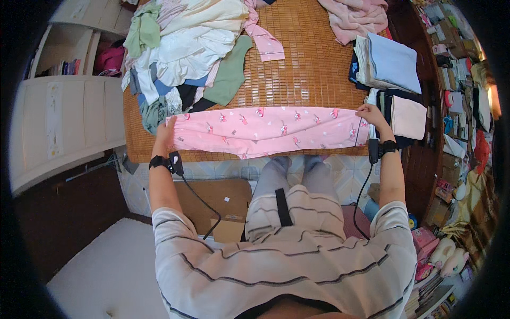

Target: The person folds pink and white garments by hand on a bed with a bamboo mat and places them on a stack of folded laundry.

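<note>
A pair of pink printed pajama pants (297, 130) is stretched sideways in front of me, folded lengthwise into a long strip. My left hand (167, 134) is closed on its gathered waistband end. At the other end, my right hand (373, 115) pinches the upper corner near the dark-lined cuff. The strip hangs over the near edge of the bamboo mat (303, 69), and its lower edge sags slightly in the middle. Fingers on the far side of the cloth are partly hidden.
A loose heap of clothes (196, 42) covers the mat's left part. On the right stand two folded stacks, one topped by a light blue garment (393, 61), the other by a cream garment (408, 116). A pink fleece (356, 18) lies far right. Crowded shelves (451, 106) line the right side.
</note>
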`<state>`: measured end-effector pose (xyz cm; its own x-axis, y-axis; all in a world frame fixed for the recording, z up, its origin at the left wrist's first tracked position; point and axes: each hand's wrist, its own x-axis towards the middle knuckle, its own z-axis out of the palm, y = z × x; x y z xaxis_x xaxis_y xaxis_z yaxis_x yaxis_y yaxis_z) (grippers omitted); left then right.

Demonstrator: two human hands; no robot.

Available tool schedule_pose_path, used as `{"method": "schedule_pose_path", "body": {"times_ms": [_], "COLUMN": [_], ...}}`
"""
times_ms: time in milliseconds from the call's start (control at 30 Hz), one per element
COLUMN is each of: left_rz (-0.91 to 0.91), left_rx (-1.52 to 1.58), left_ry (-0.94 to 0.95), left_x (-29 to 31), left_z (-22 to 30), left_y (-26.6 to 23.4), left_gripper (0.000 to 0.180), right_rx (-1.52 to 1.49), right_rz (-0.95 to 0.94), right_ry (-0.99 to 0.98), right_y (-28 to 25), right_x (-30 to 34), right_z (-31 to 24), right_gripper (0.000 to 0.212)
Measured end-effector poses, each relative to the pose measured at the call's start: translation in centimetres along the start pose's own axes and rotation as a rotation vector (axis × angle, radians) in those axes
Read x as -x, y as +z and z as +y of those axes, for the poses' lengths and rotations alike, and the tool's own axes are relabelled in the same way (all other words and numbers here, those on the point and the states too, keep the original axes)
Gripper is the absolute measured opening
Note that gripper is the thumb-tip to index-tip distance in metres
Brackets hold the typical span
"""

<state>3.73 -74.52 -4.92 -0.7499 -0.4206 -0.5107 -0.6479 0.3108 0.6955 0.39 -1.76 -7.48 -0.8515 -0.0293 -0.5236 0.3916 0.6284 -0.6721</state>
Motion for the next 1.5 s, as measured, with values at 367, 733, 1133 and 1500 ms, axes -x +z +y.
{"method": "schedule_pose_path", "body": {"times_ms": [367, 733, 1133, 1500], "left_rz": [-0.094, 0.072, 0.072, -0.003], "left_rx": [-0.032, -0.048, -0.067, -0.182], "left_ry": [0.073, 0.397, 0.206, 0.318], "left_x": [-6.7, -5.4, -4.8, -6.3], "left_z": [-10.8, -8.2, -3.0, -5.6], "left_y": [9.9, 10.6, 6.6, 10.5], "left_gripper": [0.032, 0.027, 0.03, 0.035], "right_rx": [0.171, 0.053, -0.847, -0.298], "right_rz": [0.441, 0.527, 0.4, 0.544], "right_ry": [0.33, 0.34, 0.219, 0.074], "right_y": [12.4, 12.5, 6.6, 7.1], "right_x": [-4.5, -5.4, -0.5, -0.9], "right_z": [14.0, 13.2, 12.2, 12.3], "right_gripper": [0.057, 0.05, 0.03, 0.026]}}
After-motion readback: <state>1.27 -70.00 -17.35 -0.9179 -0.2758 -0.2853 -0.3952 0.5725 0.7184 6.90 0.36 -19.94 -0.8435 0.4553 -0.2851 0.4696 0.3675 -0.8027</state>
